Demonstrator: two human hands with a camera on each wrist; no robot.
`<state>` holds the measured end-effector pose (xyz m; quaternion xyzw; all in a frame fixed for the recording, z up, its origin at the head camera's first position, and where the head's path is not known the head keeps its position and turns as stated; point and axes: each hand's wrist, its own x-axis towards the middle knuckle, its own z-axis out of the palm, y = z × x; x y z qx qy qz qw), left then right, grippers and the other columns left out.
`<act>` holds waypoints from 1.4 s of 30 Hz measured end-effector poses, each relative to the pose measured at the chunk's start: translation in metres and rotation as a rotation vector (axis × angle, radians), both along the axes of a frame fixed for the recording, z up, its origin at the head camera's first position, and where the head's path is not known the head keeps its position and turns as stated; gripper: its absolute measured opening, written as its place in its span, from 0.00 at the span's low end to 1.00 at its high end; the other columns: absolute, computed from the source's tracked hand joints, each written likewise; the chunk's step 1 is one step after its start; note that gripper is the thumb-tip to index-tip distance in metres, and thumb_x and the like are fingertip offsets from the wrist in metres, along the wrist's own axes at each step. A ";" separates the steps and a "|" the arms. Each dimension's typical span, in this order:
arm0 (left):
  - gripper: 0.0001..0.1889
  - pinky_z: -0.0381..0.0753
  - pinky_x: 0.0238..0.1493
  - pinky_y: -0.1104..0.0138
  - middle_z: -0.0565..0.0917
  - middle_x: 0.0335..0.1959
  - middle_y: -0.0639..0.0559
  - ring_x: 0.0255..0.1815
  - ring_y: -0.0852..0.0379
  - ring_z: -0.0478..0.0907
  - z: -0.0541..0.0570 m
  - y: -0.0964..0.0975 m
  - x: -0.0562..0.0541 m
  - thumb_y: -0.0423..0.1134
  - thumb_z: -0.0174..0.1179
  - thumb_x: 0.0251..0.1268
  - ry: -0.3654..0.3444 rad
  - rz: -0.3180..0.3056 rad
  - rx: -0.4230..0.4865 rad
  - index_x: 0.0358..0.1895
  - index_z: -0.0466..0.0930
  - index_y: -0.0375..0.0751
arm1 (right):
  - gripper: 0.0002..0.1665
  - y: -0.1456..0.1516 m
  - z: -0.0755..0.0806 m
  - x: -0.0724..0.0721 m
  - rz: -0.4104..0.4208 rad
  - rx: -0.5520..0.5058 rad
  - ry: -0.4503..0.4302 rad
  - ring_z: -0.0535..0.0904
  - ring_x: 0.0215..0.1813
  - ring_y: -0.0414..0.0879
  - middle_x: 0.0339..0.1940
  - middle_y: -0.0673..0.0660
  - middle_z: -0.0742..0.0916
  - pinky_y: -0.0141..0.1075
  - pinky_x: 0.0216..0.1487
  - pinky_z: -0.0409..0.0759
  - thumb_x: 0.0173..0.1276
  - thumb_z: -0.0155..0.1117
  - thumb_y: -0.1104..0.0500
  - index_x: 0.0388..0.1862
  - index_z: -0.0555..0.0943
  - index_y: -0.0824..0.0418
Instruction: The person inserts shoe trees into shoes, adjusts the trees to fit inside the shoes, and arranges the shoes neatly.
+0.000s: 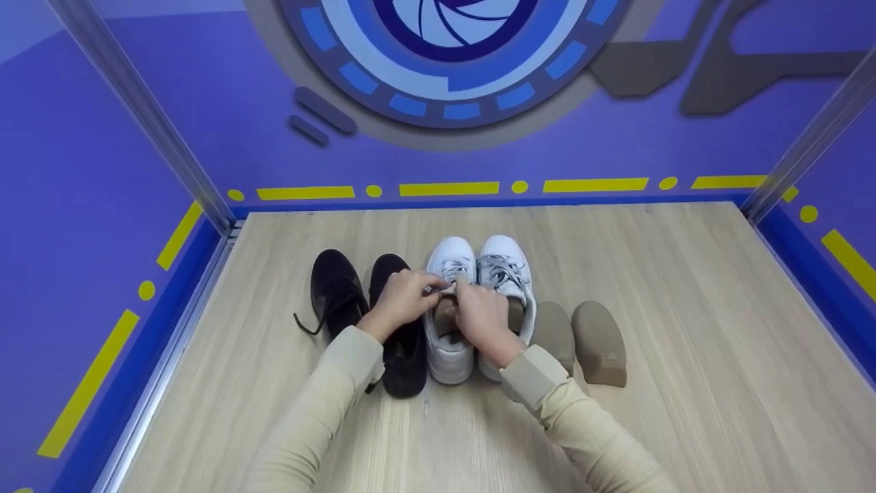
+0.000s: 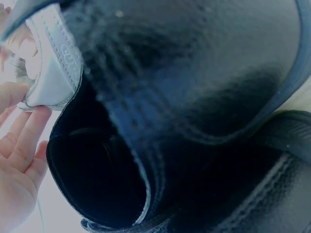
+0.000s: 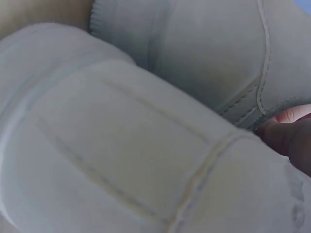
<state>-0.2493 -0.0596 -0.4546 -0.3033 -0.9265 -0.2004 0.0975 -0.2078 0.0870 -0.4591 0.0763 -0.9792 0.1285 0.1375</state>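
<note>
Trainee: State the layout, with the left white shoe as datum.

Technician: The tabletop supports it, toe pointing away from the person. The right white shoe stands just beside it, on the right. On its left are two black shoes: the inner black shoe near it, the outer black shoe farther out. Two loose brown forms lie to its right, past the right white shoe. Similar brown material shows inside its mouth.

Trainee: Hand status?

Technician: Left hand: at the datum's left collar edge, thumb and fingers nearly together, pinching the upper. Right hand: over its mouth, fingers curled, thumb and finger gripping the upper near the tongue; the exact part gripped is hidden. The laces lie just forward of both hands.

Trainee: Which step is this?

Technician: Probably seating the upper around the inner form. The next move likely calls for a light two-sided pull, keeping the heel planted, then levelling the tongue beneath the laces.
</note>
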 end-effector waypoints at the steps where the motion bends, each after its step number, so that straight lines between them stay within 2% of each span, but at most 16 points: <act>1: 0.09 0.76 0.35 0.58 0.85 0.34 0.56 0.34 0.54 0.81 0.000 0.000 0.000 0.38 0.58 0.49 0.010 -0.003 -0.009 0.36 0.83 0.51 | 0.24 0.000 0.001 0.000 -0.012 -0.001 -0.004 0.78 0.22 0.57 0.19 0.59 0.82 0.46 0.16 0.69 0.45 0.69 0.52 0.35 0.67 0.58; 6: 0.09 0.76 0.34 0.57 0.84 0.34 0.55 0.34 0.54 0.81 0.000 0.000 0.003 0.38 0.58 0.47 0.052 -0.014 -0.056 0.34 0.83 0.51 | 0.28 0.000 0.003 -0.002 -0.038 -0.005 -0.022 0.77 0.21 0.56 0.18 0.59 0.81 0.45 0.14 0.67 0.44 0.69 0.51 0.40 0.66 0.58; 11: 0.08 0.76 0.31 0.57 0.83 0.32 0.56 0.31 0.53 0.80 0.000 0.000 0.006 0.38 0.59 0.46 0.089 -0.020 -0.094 0.33 0.83 0.50 | 0.26 0.001 0.004 -0.003 -0.034 0.009 -0.020 0.78 0.21 0.56 0.18 0.60 0.81 0.45 0.15 0.69 0.44 0.69 0.49 0.38 0.70 0.58; 15: 0.07 0.76 0.31 0.58 0.83 0.32 0.56 0.30 0.53 0.80 -0.001 0.000 0.009 0.38 0.59 0.47 0.113 -0.016 -0.089 0.32 0.82 0.50 | 0.24 0.003 0.002 -0.003 -0.013 0.029 -0.017 0.79 0.23 0.57 0.20 0.60 0.82 0.46 0.17 0.72 0.45 0.69 0.47 0.36 0.72 0.58; 24: 0.08 0.78 0.36 0.62 0.83 0.38 0.57 0.36 0.56 0.81 -0.008 -0.002 0.015 0.35 0.59 0.49 0.187 -0.035 -0.059 0.35 0.81 0.49 | 0.08 0.013 0.002 -0.005 0.078 0.051 -0.048 0.78 0.22 0.55 0.20 0.58 0.82 0.46 0.17 0.71 0.56 0.60 0.55 0.29 0.72 0.57; 27: 0.11 0.77 0.39 0.63 0.83 0.41 0.55 0.39 0.55 0.80 -0.009 -0.002 0.017 0.34 0.58 0.50 0.190 -0.047 -0.071 0.39 0.80 0.48 | 0.07 0.015 0.004 -0.004 0.101 0.080 -0.054 0.78 0.22 0.54 0.20 0.58 0.82 0.44 0.16 0.71 0.54 0.61 0.58 0.28 0.72 0.57; 32: 0.14 0.76 0.43 0.63 0.82 0.44 0.53 0.42 0.54 0.78 -0.011 -0.003 0.018 0.34 0.57 0.52 0.182 -0.057 -0.073 0.44 0.79 0.47 | 0.09 0.015 0.002 -0.003 0.107 0.080 -0.003 0.78 0.22 0.54 0.19 0.57 0.82 0.45 0.16 0.71 0.48 0.63 0.62 0.27 0.71 0.57; 37: 0.17 0.73 0.50 0.61 0.79 0.48 0.50 0.48 0.52 0.75 -0.015 -0.008 0.019 0.37 0.57 0.53 0.193 -0.075 -0.045 0.49 0.77 0.45 | 0.04 0.016 0.000 -0.003 0.104 0.038 0.022 0.78 0.21 0.54 0.19 0.57 0.83 0.45 0.17 0.71 0.56 0.59 0.60 0.28 0.72 0.57; 42: 0.21 0.66 0.57 0.53 0.76 0.53 0.47 0.57 0.48 0.68 -0.014 -0.021 0.020 0.44 0.56 0.55 0.159 -0.056 -0.035 0.54 0.73 0.46 | 0.05 0.023 -0.001 0.003 0.137 -0.035 0.089 0.78 0.20 0.53 0.17 0.53 0.82 0.45 0.17 0.70 0.55 0.58 0.59 0.23 0.73 0.55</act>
